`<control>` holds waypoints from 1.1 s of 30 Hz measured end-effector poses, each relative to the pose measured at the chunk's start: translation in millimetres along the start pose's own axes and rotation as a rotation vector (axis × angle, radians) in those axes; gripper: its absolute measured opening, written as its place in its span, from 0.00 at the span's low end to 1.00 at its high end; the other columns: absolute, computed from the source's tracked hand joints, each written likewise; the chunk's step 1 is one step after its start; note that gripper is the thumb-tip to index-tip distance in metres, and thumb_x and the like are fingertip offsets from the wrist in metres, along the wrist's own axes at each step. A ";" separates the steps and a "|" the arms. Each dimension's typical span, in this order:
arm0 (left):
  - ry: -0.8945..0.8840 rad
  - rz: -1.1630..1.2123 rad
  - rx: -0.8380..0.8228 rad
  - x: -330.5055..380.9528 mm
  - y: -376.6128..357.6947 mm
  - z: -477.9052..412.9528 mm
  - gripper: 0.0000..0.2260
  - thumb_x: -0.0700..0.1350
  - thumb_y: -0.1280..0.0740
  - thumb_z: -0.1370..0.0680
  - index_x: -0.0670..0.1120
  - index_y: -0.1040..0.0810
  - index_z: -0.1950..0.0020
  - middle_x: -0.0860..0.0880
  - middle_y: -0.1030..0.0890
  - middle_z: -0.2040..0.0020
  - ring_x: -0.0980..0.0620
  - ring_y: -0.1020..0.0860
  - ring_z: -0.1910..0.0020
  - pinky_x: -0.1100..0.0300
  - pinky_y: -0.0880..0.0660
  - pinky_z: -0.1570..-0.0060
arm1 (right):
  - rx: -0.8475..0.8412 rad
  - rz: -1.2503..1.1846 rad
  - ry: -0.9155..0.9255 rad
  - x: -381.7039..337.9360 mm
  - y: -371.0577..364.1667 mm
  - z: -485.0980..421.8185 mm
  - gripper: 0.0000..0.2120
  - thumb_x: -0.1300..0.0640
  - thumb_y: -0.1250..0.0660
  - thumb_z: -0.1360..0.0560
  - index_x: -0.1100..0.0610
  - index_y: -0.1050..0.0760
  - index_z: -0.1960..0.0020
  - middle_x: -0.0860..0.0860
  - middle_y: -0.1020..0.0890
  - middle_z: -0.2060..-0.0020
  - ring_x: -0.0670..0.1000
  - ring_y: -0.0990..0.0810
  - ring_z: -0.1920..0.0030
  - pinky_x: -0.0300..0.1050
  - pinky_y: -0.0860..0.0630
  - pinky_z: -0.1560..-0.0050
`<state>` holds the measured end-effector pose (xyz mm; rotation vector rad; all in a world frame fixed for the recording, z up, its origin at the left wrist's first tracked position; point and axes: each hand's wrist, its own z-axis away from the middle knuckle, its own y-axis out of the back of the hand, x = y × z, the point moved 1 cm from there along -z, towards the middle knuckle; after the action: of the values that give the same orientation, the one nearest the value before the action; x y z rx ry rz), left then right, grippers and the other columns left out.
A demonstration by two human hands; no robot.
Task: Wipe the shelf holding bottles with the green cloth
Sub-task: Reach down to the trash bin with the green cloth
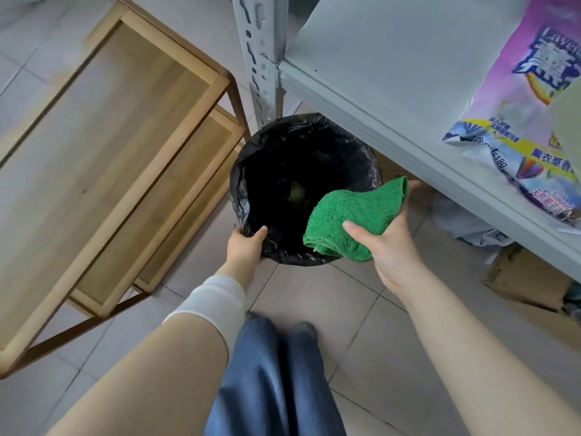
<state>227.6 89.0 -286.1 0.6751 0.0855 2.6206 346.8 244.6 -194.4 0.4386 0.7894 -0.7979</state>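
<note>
From the head view, the person stands over a round bin point(242, 190) lined with a black bag point(361, 152), and everything else sits around it.

The left hand point(246, 247) grips the bin's near rim, with the fingers curled over the edge of the liner. The right hand point(393, 250) holds the folded green cloth point(355, 215) over the near right part of the bin's mouth. Its thumb point(350, 227) presses on top of the cloth and the fingers point(415, 185) are spread beneath it.

This looks like a pause in the wiping, probably to shake or tip dirt from the cloth into the bin, though no falling dirt can be made out.

Inside the bin the liner is dark. One small yellowish-green lump point(297, 193) lies near the bottom, and what it is cannot be told.

The grey metal shelf point(377, 58) runs above and to the right of the bin. In this view it carries only a purple detergent bag point(534, 89), and no bottles show. A wooden rack point(125, 121) stands to the left of the bin. A cardboard box point(528, 278) sits on the floor to the bin's right, under the shelf.

The next move likely calls for letting go of the rim and lifting the cloth up and right onto the shelf board. The cloth should be kept flat under the palm and worked around whatever stands there.
</note>
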 end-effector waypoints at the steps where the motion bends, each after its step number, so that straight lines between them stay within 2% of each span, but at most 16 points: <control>1: -0.003 -0.021 0.030 2.2 0.4 3.5 0.21 0.46 0.34 0.24 0.41 0.33 0.34 0.43 0.24 0.38 0.44 0.23 0.46 0.50 0.25 0.45 | 0.011 0.006 0.024 -1.0 -0.5 0.5 0.42 0.72 0.32 0.31 0.55 0.51 0.26 0.53 0.28 0.36 0.50 0.25 0.39 0.49 0.29 0.36; 2: -0.043 -0.096 0.117 4.0 1.1 6.4 0.25 0.49 0.33 0.25 0.41 0.35 0.32 0.43 0.26 0.35 0.44 0.25 0.41 0.49 0.27 0.40 | 0.024 0.005 0.029 -0.5 -0.7 0.4 0.41 0.72 0.32 0.31 0.55 0.50 0.27 0.53 0.28 0.35 0.51 0.26 0.38 0.50 0.29 0.36; 4: -0.328 -0.243 0.357 14.5 0.7 20.7 0.27 0.49 0.33 0.25 0.42 0.37 0.29 0.46 0.31 0.32 0.48 0.32 0.33 0.53 0.35 0.32 | 0.015 -0.013 0.003 -1.3 -2.1 1.9 0.35 0.69 0.31 0.30 0.58 0.44 0.28 0.55 0.26 0.36 0.52 0.24 0.38 0.52 0.29 0.35; 6: -0.631 -0.252 0.333 30.5 -6.9 41.1 0.22 0.46 0.35 0.24 0.44 0.34 0.31 0.51 0.29 0.37 0.54 0.32 0.35 0.61 0.36 0.34 | -0.031 -0.031 -0.054 -4.8 -4.2 5.5 0.26 0.68 0.33 0.28 0.61 0.36 0.33 0.55 0.22 0.40 0.50 0.21 0.43 0.48 0.24 0.41; 7: -0.643 -0.206 0.190 36.2 -12.6 46.6 0.19 0.46 0.35 0.24 0.45 0.32 0.33 0.51 0.27 0.39 0.55 0.29 0.38 0.61 0.34 0.36 | -0.070 -0.063 -0.079 -7.3 -5.2 7.4 0.22 0.68 0.34 0.28 0.61 0.32 0.35 0.54 0.20 0.43 0.48 0.19 0.46 0.44 0.21 0.46; 9: -0.393 -0.043 -0.202 45.2 -22.8 54.6 0.15 0.50 0.36 0.23 0.47 0.29 0.38 0.48 0.23 0.40 0.52 0.24 0.41 0.56 0.27 0.40 | -0.172 -0.163 -0.112 -13.6 -7.7 10.8 0.16 0.68 0.36 0.27 0.60 0.27 0.40 0.51 0.16 0.51 0.47 0.17 0.53 0.40 0.19 0.57; 11: -0.190 0.001 -0.457 49.7 -23.7 55.9 0.17 0.54 0.36 0.24 0.46 0.27 0.39 0.46 0.21 0.40 0.48 0.22 0.41 0.51 0.24 0.42 | -0.233 -0.189 -0.132 -16.9 -10.0 11.2 0.14 0.68 0.37 0.27 0.59 0.26 0.42 0.49 0.16 0.54 0.47 0.16 0.54 0.42 0.19 0.59; 14: -0.266 0.021 -0.469 54.0 -16.9 52.5 0.16 0.44 0.34 0.24 0.44 0.28 0.37 0.45 0.18 0.50 0.47 0.19 0.49 0.49 0.23 0.45 | -0.165 -0.020 -0.096 -12.0 -9.1 4.1 0.27 0.67 0.33 0.28 0.58 0.36 0.31 0.54 0.23 0.39 0.50 0.22 0.40 0.50 0.25 0.39; 17: -0.378 0.025 -0.468 58.7 -10.3 53.6 0.16 0.37 0.34 0.25 0.48 0.28 0.38 0.46 0.19 0.54 0.52 0.19 0.56 0.56 0.22 0.49 | -0.118 0.151 0.006 -10.0 -5.9 0.6 0.50 0.65 0.29 0.31 0.42 0.60 0.26 0.44 0.46 0.25 0.44 0.42 0.27 0.46 0.40 0.29; 19: -0.448 0.003 -0.501 61.3 -6.6 56.8 0.16 0.36 0.34 0.25 0.51 0.27 0.40 0.45 0.19 0.53 0.53 0.19 0.56 0.58 0.21 0.52 | -0.180 0.296 0.039 -13.5 -4.0 1.2 0.49 0.64 0.27 0.32 0.43 0.55 0.26 0.39 0.45 0.29 0.39 0.44 0.29 0.40 0.44 0.29; 21: -0.500 -0.014 -0.518 62.9 -2.4 60.4 0.17 0.36 0.34 0.25 0.55 0.25 0.42 0.42 0.19 0.50 0.51 0.19 0.53 0.56 0.22 0.50 | -0.184 0.455 0.042 -18.1 -0.1 2.7 0.38 0.62 0.26 0.34 0.48 0.38 0.29 0.41 0.33 0.35 0.40 0.35 0.34 0.37 0.40 0.32; 23: -0.529 -0.034 -0.522 64.1 -0.6 65.2 0.16 0.36 0.33 0.26 0.55 0.24 0.44 0.41 0.21 0.50 0.49 0.20 0.51 0.52 0.23 0.46 | -0.109 0.572 0.066 -22.5 2.1 3.3 0.25 0.58 0.25 0.34 0.52 0.26 0.39 0.44 0.25 0.43 0.44 0.29 0.40 0.38 0.36 0.38; 26: -0.531 -0.034 -0.425 58.1 -2.9 71.8 0.16 0.36 0.32 0.26 0.51 0.26 0.42 0.47 0.19 0.58 0.56 0.20 0.58 0.59 0.22 0.51 | -0.028 0.694 0.088 -26.1 0.3 5.4 0.16 0.54 0.26 0.33 0.55 0.23 0.47 0.46 0.27 0.48 0.45 0.30 0.43 0.36 0.39 0.43; 28: -0.528 -0.030 -0.189 49.7 -2.4 70.8 0.18 0.39 0.31 0.26 0.48 0.30 0.38 0.52 0.19 0.59 0.59 0.20 0.58 0.63 0.23 0.51 | 0.022 0.772 0.139 -26.8 -0.2 4.0 0.14 0.52 0.26 0.33 0.54 0.23 0.50 0.46 0.33 0.47 0.45 0.35 0.41 0.35 0.43 0.40; 31: -0.406 -0.101 0.239 31.8 7.4 55.6 0.29 0.47 0.30 0.27 0.45 0.37 0.30 0.50 0.25 0.43 0.54 0.26 0.42 0.58 0.30 0.38 | -0.028 0.697 0.098 -25.4 1.3 -1.1 0.12 0.53 0.27 0.32 0.51 0.25 0.51 0.44 0.28 0.46 0.44 0.31 0.43 0.37 0.36 0.42; 33: -0.221 -0.080 0.183 18.8 8.9 37.0 0.36 0.52 0.30 0.28 0.47 0.44 0.26 0.47 0.33 0.31 0.48 0.32 0.33 0.51 0.34 0.33 | -0.062 0.478 -0.029 -21.5 2.0 -6.4 0.09 0.58 0.29 0.30 0.53 0.25 0.50 0.49 0.21 0.52 0.47 0.22 0.52 0.39 0.26 0.52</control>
<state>226.9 87.2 -243.7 0.9987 0.2825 2.4643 335.8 259.8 -181.9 0.5325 0.6446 -0.3327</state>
